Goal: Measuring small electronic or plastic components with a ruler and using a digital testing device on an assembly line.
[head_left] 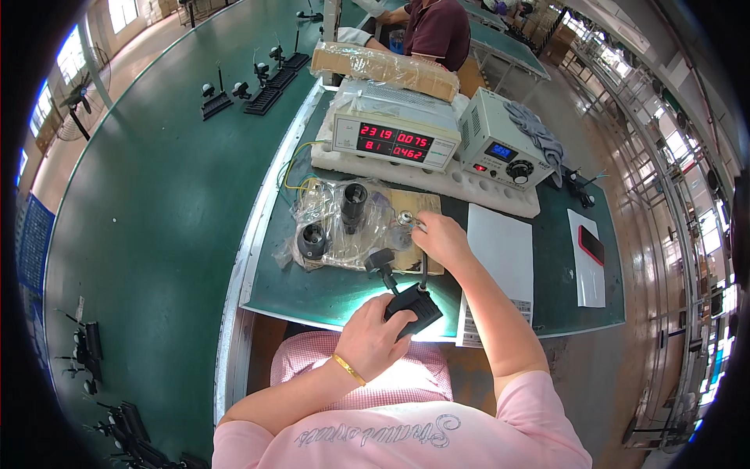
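My left hand [376, 332] is closed around a black, finned lamp head [414, 309], held over the table's front edge. Bright white light spills from the lamp onto the table edge and my lap. A black bracket part [382, 262] sticks up from it. From the lamp a dark cable [424, 273] rises to my right hand [441, 238], whose fingers pinch its end beside a round metal contact [405, 218] on a wooden board [428, 202]. My fingers partly hide the cable end. Two black lamp sockets [354, 205] [312, 241] stand left, on clear plastic wrap.
A meter with red digits [396, 142] and a grey power unit with a knob [504, 148] stand behind on white foam [430, 180]. Paper [500, 258] and a phone [591, 245] lie right. Several black lamps [269, 90] stand on the left table. Another person [437, 31] sits beyond.
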The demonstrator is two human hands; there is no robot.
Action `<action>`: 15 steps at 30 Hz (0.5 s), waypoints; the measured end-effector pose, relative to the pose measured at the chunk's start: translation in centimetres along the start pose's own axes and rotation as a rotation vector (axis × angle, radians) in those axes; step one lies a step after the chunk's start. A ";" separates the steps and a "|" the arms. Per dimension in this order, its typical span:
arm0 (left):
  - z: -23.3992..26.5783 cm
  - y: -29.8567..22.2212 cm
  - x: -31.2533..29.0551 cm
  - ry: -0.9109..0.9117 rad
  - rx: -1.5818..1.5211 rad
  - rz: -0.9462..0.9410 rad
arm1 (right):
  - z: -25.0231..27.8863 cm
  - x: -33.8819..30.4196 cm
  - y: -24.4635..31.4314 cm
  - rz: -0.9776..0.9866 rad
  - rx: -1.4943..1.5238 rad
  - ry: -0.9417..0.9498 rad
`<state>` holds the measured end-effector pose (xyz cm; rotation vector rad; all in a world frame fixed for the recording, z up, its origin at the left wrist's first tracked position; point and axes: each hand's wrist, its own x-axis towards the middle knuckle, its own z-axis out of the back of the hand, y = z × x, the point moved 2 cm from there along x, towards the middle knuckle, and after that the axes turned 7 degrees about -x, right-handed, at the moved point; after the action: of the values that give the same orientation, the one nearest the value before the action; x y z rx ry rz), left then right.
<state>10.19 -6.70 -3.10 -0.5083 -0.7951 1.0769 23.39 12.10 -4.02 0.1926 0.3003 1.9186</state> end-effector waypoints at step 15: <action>2.4 -0.4 -1.7 0.026 -0.027 -0.044 | 2.4 -2.8 -0.2 0.130 0.316 -0.152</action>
<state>8.17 -8.50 -1.87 -0.5243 -0.7950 1.0179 25.26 9.83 -1.72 0.5778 0.4981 1.9627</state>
